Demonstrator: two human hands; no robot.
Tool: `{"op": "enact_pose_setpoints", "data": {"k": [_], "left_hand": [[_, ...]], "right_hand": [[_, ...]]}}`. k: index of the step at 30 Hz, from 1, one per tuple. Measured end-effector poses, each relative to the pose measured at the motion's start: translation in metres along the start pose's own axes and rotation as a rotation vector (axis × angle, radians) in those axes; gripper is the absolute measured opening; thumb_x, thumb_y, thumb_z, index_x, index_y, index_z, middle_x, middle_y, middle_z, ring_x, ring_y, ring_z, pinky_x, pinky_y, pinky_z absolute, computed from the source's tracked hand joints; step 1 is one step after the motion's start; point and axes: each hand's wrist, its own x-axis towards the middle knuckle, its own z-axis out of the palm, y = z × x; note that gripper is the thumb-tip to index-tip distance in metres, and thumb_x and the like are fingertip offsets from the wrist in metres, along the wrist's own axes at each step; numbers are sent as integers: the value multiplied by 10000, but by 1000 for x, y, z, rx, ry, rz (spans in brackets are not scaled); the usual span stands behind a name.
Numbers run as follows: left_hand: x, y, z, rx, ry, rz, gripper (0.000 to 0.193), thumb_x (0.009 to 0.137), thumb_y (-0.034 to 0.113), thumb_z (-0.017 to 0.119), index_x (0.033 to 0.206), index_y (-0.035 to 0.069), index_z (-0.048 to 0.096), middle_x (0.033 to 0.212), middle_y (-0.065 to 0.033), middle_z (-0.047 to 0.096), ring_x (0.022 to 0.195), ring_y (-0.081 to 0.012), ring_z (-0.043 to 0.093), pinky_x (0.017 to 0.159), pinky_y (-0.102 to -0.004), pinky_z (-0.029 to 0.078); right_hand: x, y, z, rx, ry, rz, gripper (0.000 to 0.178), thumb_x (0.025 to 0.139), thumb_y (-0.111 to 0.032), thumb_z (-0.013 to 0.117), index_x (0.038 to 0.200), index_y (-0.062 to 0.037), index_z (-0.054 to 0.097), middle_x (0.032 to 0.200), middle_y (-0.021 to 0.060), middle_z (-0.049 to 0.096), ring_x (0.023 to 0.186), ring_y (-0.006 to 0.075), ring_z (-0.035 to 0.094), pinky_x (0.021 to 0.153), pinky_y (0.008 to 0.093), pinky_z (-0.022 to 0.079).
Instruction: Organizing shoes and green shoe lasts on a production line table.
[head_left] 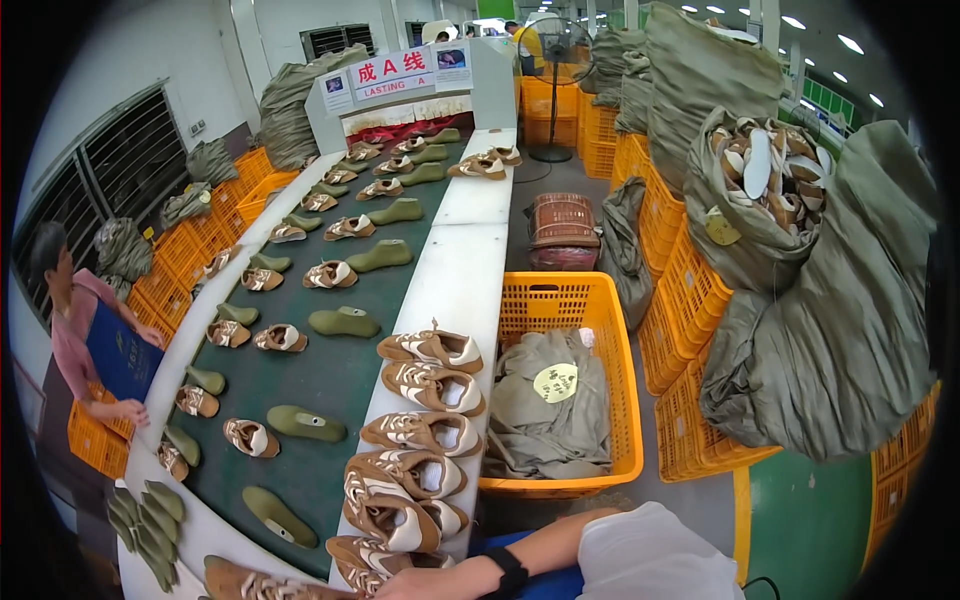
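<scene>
At the lower edge is my right hand (418, 583), its forearm wearing a black wristband and its fingers cut off or hidden. Beside it lies a brown and white sneaker (365, 558), the nearest of several in a row on the white ledge; whether the hand grips it I cannot make out. Farther along that row are another sneaker (420, 433) and one at its far end (430, 348), with pale lining showing inside. One more sneaker (262, 582) is partly cut off at the bottom, left of my hand. My left hand is out of view.
A green conveyor belt (300, 370) carries sneakers and olive shoe lasts (305, 422). More lasts (150, 525) are piled on its left edge, near a person (85, 330) holding a blue board. At right are an orange crate (565, 487), stacked crates and a sack of shoe parts (750, 250).
</scene>
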Motion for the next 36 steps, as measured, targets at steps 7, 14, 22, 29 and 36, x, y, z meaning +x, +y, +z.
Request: {"op": "enact_pose_setpoints", "data": {"k": [7,14,22,29,36], "left_hand": [[-123,-46,33,-766,339,23,545,882,313,585,1309,19,417,1306,-175,450,1188,-359,430,986,-479,388],[-136,-33,30,-593,494,77,509,926,292,516,1347,37,384,1353,-174,405,1202,-315,450,909,-425,491],[-138,5,28,-1412,141,384,562,945,367,498,1400,83,331,1405,-157,379,1239,-309,423,1065,-492,346],[-144,29,11,-1156,487,264,711,886,468,553,1396,31,316,1411,-163,380,1281,-331,384,1079,-523,301],[-145,9,1,-838,689,226,617,899,352,578,1372,16,371,1402,-174,394,1251,-318,418,1064,-454,335]], "right_hand": [[9,3,56,-164,-116,-96,408,745,-462,712,869,-108,552,671,123,567,657,345,580,538,432,432],[8,-4,88,-222,-121,-140,334,793,-412,678,907,-118,568,674,124,594,617,332,598,505,414,442],[4,-18,77,-232,-203,-71,296,785,-360,704,778,-94,573,640,80,618,618,282,623,508,374,466],[1,-23,73,-219,-304,-116,332,781,-375,697,750,-93,525,653,67,626,636,272,627,520,368,471],[0,-17,70,-268,-261,-169,336,800,-368,675,741,-90,496,643,52,620,637,270,622,517,374,467]]}}
